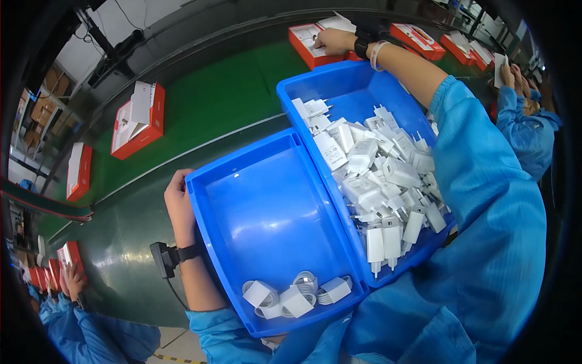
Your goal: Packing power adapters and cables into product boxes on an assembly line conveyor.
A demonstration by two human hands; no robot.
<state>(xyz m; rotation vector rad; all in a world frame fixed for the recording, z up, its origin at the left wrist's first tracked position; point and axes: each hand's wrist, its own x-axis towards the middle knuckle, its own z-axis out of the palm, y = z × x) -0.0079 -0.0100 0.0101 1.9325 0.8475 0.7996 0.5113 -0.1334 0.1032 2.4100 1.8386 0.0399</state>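
Observation:
My left hand [179, 199] is closed at the upper left corner of a shallow blue tray [267, 182], its fingers curled against the rim and partly hidden. A few coiled white cables [295, 300] with paper bands lie along the near end of that tray. Far ahead, my right hand [335, 41] reaches into an open red box [309, 48] with white insides and a raised flap. Its fingers are bent together, and whatever they hold is too small to make out. Beneath my right arm stands a second blue tray [357, 91], heaped with white plug chargers [379, 164].
Other open red boxes [140, 121] sit along the green conveyor belt [224, 91], with more at the far right [418, 41]. Co-workers in blue sleeves handle boxes at the left [73, 282] and the right [512, 79]. The two trays stand side by side.

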